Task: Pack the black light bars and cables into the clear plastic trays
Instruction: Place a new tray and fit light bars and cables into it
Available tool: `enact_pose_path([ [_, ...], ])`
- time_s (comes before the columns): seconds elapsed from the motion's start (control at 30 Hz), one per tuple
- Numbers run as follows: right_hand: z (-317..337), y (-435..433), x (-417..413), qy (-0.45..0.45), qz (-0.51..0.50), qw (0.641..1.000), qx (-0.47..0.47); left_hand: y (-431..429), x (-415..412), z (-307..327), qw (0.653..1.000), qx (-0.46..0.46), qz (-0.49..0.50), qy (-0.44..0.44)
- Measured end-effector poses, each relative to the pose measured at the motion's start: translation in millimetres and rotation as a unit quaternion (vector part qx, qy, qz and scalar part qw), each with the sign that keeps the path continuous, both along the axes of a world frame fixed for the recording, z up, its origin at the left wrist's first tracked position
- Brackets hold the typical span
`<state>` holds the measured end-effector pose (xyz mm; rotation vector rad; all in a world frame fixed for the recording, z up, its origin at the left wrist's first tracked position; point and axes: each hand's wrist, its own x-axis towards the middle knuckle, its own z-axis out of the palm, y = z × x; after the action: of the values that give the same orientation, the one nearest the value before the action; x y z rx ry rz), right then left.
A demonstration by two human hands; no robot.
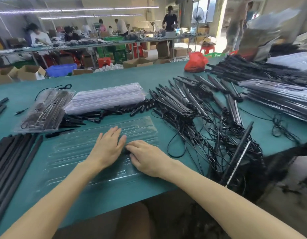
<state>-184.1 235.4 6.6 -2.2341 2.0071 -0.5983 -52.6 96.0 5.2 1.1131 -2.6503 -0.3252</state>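
A clear plastic tray (76,152) lies flat on the green table in front of me. My left hand (107,147) rests on it with fingers straight and spread. My right hand (145,157) lies beside it on the tray, its fingertips touching a small black part (127,151) that is mostly hidden. A heap of black light bars with tangled cables (192,107) lies to the right. One light bar (239,154) leans upright off the table's right edge.
A stack of empty clear trays (106,97) and a filled tray (45,111) sit behind. Small black connectors (114,111) lie between them. Black bars (12,152) lie at the left, packed trays (278,99) at the far right, a red bag (195,62) beyond.
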Motion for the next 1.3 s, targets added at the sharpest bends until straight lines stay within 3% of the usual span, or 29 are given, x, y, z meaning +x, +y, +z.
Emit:
enact_pose_path([
  [0.17,3,-1,-7,-0.064,-0.019,0.998,-0.019,0,-20,-15,1.0,-0.029,0.004,0.002],
  [0.3,26,1,-19,-0.133,-0.05,0.985,-0.095,-4,-17,-22,0.997,-0.065,-0.01,-0.032],
  [0.47,77,-6,-84,-0.206,-0.192,0.942,-0.182,-4,-20,-24,0.998,-0.057,0.002,-0.001],
  [0.67,80,-3,-186,-0.095,-0.453,0.883,-0.079,-2,-20,-23,0.999,-0.05,0.004,0.006],
  [0.73,71,4,-206,-0.103,-0.501,0.859,-0.023,-2,-21,-22,0.999,-0.05,0.007,0.006],
  [0.97,45,19,-224,-0.252,-0.49,0.834,0.033,1,-19,-20,0.999,-0.047,0.01,0.014],
  [1.13,54,16,-229,-0.414,-0.465,0.781,-0.047,2,-19,-19,0.999,-0.046,0.01,0.012],
  [1.3,62,14,-230,-0.522,-0.433,0.724,-0.128,2,-18,-19,0.998,-0.054,0.009,0.012],
])
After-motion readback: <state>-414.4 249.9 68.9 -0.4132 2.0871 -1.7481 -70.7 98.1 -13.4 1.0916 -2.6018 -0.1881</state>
